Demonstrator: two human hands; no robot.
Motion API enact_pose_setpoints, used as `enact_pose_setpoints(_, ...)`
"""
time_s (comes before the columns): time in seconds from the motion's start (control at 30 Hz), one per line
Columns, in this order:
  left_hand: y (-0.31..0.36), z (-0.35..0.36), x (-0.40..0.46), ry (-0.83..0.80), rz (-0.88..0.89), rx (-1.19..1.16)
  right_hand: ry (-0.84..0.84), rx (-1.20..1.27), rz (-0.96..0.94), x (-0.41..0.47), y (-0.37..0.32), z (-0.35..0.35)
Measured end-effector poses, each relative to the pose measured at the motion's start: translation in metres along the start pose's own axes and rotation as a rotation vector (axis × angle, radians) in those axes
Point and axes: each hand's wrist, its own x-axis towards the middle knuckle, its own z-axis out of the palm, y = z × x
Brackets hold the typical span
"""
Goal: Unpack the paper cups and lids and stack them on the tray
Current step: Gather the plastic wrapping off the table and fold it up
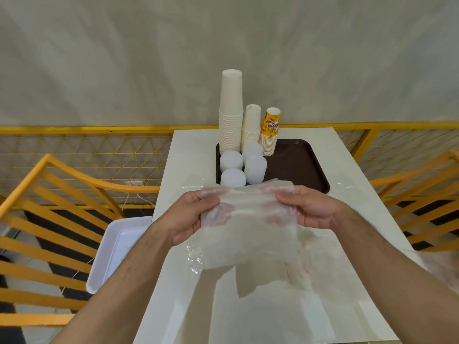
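Observation:
Above the white table, my left hand and my right hand each grip one side of an empty translucent plastic bag, which hangs down between them. Behind it lies a dark brown tray. On the tray's left part stand a tall stack of white paper cups, a shorter white cup stack and a yellow printed cup stack. In front of the cups stand several stacks of white lids.
A white plastic tray rests on the yellow chair to the left of the table. Another yellow chair stands on the right. A yellow mesh railing runs behind the table. More clear plastic wrap lies on the near tabletop.

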Motion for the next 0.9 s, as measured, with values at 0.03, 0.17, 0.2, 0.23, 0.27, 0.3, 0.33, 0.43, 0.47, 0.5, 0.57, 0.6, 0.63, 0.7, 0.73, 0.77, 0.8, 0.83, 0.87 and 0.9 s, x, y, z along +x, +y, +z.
enact_pose_setpoints(0.03,0.001,0.003,0.001,-0.005,0.000,-0.001,-0.011,0.002,-0.004,-0.001,-0.004,-0.003)
enact_pose_setpoints(0.17,0.017,0.014,0.004,-0.062,0.003,0.002,-0.026,-0.047,-0.029,-0.003,-0.026,-0.011)
enact_pose_setpoints(0.2,0.025,0.017,0.006,-0.083,0.016,0.012,-0.026,-0.061,-0.045,-0.003,-0.036,-0.011)
enact_pose_setpoints(0.23,0.036,0.019,0.007,-0.106,0.039,0.033,-0.033,-0.074,-0.072,-0.005,-0.049,-0.010)
enact_pose_setpoints(0.27,0.049,0.023,0.009,-0.126,0.069,0.063,-0.039,-0.095,-0.109,-0.006,-0.065,-0.008)
enact_pose_setpoints(0.3,0.065,0.028,0.009,-0.140,0.107,0.094,-0.051,-0.130,-0.156,-0.009,-0.084,-0.005)
enact_pose_setpoints(0.33,0.082,0.035,0.009,-0.148,0.152,0.121,-0.062,-0.174,-0.205,-0.014,-0.106,0.000)
enact_pose_setpoints(0.43,0.142,0.061,-0.002,-0.146,0.322,0.172,-0.094,-0.294,-0.365,-0.035,-0.172,0.021)
enact_pose_setpoints(0.47,0.162,0.070,-0.009,-0.142,0.385,0.196,-0.095,-0.324,-0.428,-0.045,-0.192,0.031)
enact_pose_setpoints(0.5,0.180,0.081,-0.019,-0.142,0.451,0.227,-0.103,-0.351,-0.498,-0.057,-0.208,0.039)
enact_pose_setpoints(0.57,0.209,0.099,-0.040,-0.163,0.590,0.278,-0.139,-0.363,-0.645,-0.080,-0.233,0.054)
enact_pose_setpoints(0.6,0.219,0.104,-0.048,-0.178,0.650,0.284,-0.161,-0.352,-0.703,-0.090,-0.241,0.059)
enact_pose_setpoints(0.63,0.225,0.107,-0.054,-0.189,0.690,0.287,-0.186,-0.351,-0.740,-0.096,-0.247,0.061)
enact_pose_setpoints(0.7,0.229,0.105,-0.052,-0.181,0.702,0.332,-0.199,-0.412,-0.748,-0.095,-0.250,0.060)
enact_pose_setpoints(0.73,0.228,0.104,-0.047,-0.165,0.682,0.376,-0.163,-0.459,-0.724,-0.092,-0.248,0.061)
enact_pose_setpoints(0.77,0.225,0.102,-0.043,-0.142,0.650,0.412,-0.116,-0.499,-0.697,-0.087,-0.244,0.060)
enact_pose_setpoints(0.8,0.222,0.099,-0.038,-0.121,0.620,0.436,-0.078,-0.527,-0.686,-0.083,-0.241,0.060)
enact_pose_setpoints(0.83,0.220,0.098,-0.035,-0.106,0.592,0.448,-0.046,-0.555,-0.679,-0.076,-0.240,0.056)
enact_pose_setpoints(0.87,0.218,0.096,-0.033,-0.102,0.572,0.451,-0.027,-0.556,-0.658,-0.074,-0.239,0.057)
enact_pose_setpoints(0.9,0.216,0.095,-0.032,-0.105,0.563,0.443,-0.039,-0.569,-0.630,-0.073,-0.237,0.057)
